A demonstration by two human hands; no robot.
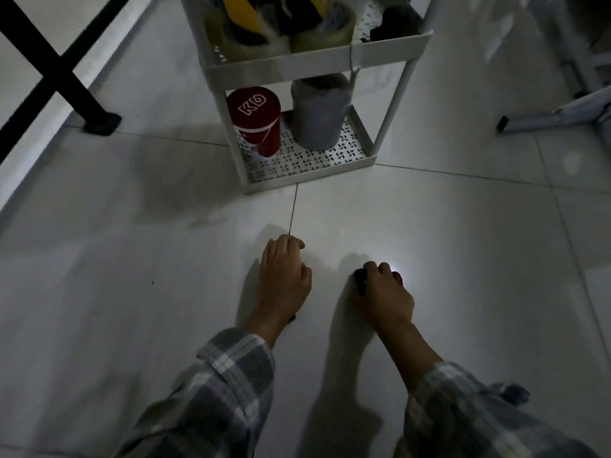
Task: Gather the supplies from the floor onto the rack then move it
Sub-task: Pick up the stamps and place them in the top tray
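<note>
Plaid sleeves [231, 375] reach the floor [132, 292]. The right hand [385, 292] grips a small dark glowing object [361, 281], perhaps a torch. The left hand [284, 276] curls, its hold unclear. At twelve o'clock stands the rack [297, 66].

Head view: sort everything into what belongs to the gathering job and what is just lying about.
Job: white rack; red KD canister and grey container on its lower shelf; tape rolls on top; small black lit object gripped by right hand; left hand.
Lying about: black crossed frame; grey furniture leg.
</note>
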